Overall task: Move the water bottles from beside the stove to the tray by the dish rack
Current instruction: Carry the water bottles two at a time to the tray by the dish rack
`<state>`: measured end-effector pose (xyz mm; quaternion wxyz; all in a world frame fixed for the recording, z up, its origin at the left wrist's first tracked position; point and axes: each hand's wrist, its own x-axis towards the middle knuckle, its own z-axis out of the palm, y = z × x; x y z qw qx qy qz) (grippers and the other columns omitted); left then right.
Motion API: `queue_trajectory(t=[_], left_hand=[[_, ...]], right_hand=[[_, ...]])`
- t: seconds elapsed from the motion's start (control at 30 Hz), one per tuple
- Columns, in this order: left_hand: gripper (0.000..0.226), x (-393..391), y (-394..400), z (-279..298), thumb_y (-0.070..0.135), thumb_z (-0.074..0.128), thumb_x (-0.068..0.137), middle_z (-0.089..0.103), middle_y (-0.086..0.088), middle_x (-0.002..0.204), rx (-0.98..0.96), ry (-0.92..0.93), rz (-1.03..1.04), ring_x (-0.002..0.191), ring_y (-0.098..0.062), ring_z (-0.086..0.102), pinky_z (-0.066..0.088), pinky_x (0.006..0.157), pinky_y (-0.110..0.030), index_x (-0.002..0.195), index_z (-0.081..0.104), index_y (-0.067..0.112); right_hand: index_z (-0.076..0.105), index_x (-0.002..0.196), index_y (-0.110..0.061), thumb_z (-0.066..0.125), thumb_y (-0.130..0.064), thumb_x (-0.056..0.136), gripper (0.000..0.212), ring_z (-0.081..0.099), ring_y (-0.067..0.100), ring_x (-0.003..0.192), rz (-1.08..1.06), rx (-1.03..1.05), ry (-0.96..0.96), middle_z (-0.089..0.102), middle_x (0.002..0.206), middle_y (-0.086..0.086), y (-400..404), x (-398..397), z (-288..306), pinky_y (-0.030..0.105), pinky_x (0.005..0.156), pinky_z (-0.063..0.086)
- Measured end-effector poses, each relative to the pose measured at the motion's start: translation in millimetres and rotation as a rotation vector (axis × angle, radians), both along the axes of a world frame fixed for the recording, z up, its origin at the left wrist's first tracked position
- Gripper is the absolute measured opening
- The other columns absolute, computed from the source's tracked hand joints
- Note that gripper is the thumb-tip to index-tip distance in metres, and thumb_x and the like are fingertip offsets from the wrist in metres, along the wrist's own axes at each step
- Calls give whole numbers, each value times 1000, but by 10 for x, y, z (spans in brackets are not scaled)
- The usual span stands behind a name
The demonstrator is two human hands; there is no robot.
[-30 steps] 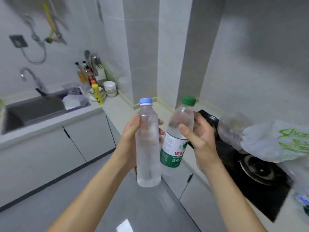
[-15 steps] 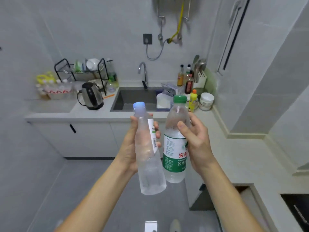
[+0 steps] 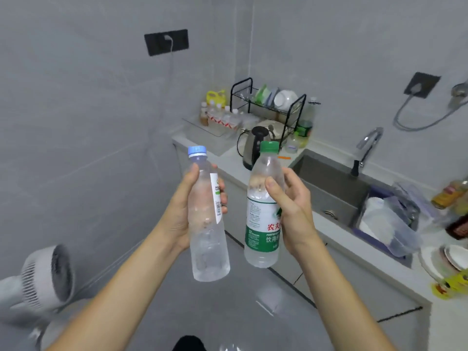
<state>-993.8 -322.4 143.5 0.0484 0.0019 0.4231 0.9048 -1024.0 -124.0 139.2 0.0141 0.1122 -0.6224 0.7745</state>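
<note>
The left hand [image 3: 182, 211] has its grip wrapped around the middle of a clear plastic water bottle with a blue cap [image 3: 206, 219], thumb on the near side and fingertips [image 3: 222, 198] curled over the white label, the bottle tilted slightly with its cap leaning left. Just to the right of it, not touching, the right hand [image 3: 291, 211] closes its grip on the upper body of a clear plastic water bottle with a green cap and green-and-white label [image 3: 263, 211], thumb pressed across the front above the label. Both bottles are held in the air over the grey floor, in front of the white tabletop [image 3: 235, 158]. Beyond the right grip stands a steel and black electric kettle [image 3: 253, 146], and behind that a black wire dish rack [image 3: 268, 105] with bowls. Up and left of the rack lies a clear tray [image 3: 202, 126] carrying small bottles. Right of the grips are the grey sink [image 3: 329, 181] and chrome tap [image 3: 367, 145]. Far below the left grip sits a white fan [image 3: 48, 277].
</note>
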Motion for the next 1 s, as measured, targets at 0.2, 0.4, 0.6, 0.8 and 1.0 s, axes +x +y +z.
queue_trajectory(t=[0.2,0.4,0.6,0.8,1.0], left_hand=[[45,-1046,-873,-172,58,85,71,62,-2,82,-38,12,155,63,-18,59,52,57,-30,96,71,24],[55,-2323,-1675,-378,52,78,76,62,-6,82,-66,-58,340,64,-22,61,55,61,-33,110,61,12],[35,-3477,-2151,-456,39,81,84,67,-10,83,-331,-86,478,65,-32,65,55,65,-41,104,64,16],[20,-4733,-2290,-452,22,80,91,74,-12,95,-650,36,495,75,-25,74,61,64,-32,101,63,26],[36,-5906,-2394,-526,24,87,82,72,11,93,-809,165,464,84,-15,68,58,78,-36,109,62,23]], right_hand=[[64,124,-6,73,-25,86,44,72,18,96,167,88,-26,76,104,7,-907,-1231,-241,26,80,56],[66,121,-14,79,-41,75,55,72,20,104,148,152,-57,76,110,5,-1713,-2365,-409,28,85,56],[66,124,-20,80,-42,75,56,71,21,114,31,186,-121,75,118,3,-2101,-3418,-559,31,87,55],[66,122,-27,83,-43,72,55,70,21,117,-89,214,-108,75,119,-2,-2243,-4622,-800,37,93,57],[63,127,-17,82,-29,80,52,68,19,114,-168,200,-76,72,123,4,-2325,-5863,-1009,29,92,56]])
